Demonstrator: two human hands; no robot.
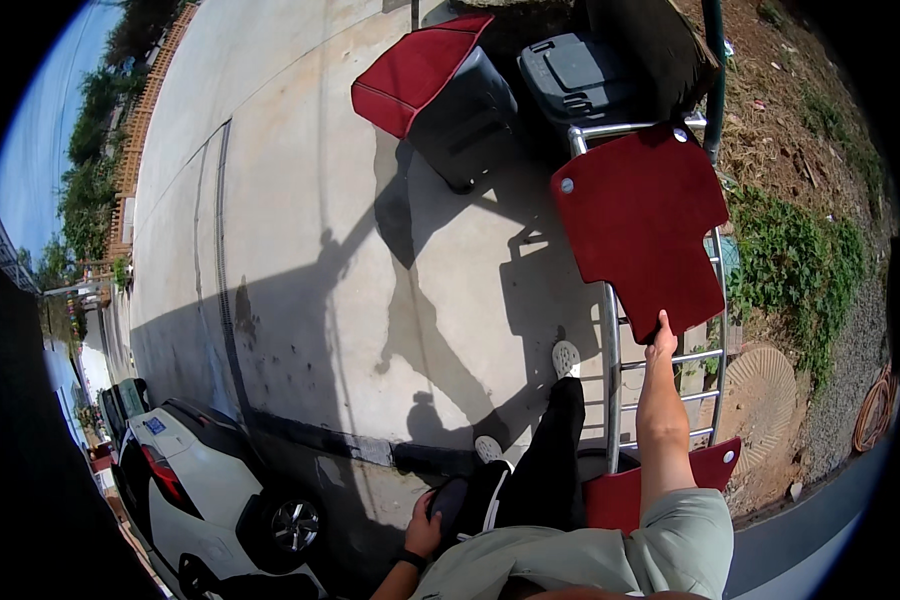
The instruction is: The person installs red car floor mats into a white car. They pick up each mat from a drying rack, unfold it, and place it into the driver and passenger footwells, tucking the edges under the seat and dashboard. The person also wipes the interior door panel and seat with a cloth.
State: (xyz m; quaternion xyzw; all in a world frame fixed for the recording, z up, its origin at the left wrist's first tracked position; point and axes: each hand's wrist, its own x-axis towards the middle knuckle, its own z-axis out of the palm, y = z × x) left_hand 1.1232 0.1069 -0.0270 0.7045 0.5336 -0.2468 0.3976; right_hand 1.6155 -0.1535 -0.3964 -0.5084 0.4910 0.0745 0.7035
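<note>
A dark red car floor mat [642, 225] with round pale fasteners at its far corners lies over a metal rack [612, 380]. My right hand [662, 338] reaches out to its near edge and pinches it, thumb on top and the other fingers hidden underneath. Low by my left thigh, my left hand [424, 528] is closed around a dark, rounded object [448, 500] whose kind I cannot make out. Another red mat [705, 466] hangs over the near end of the rack, partly behind my right arm.
A third red mat [425, 70] drapes over a grey bin [463, 120]. Beside it stands a lidded grey wheelie bin [575, 75]. A white car [205, 490] is parked at lower left. Green plants [795, 265], a round slab [760, 405] and a coiled hose [875, 410] lie right.
</note>
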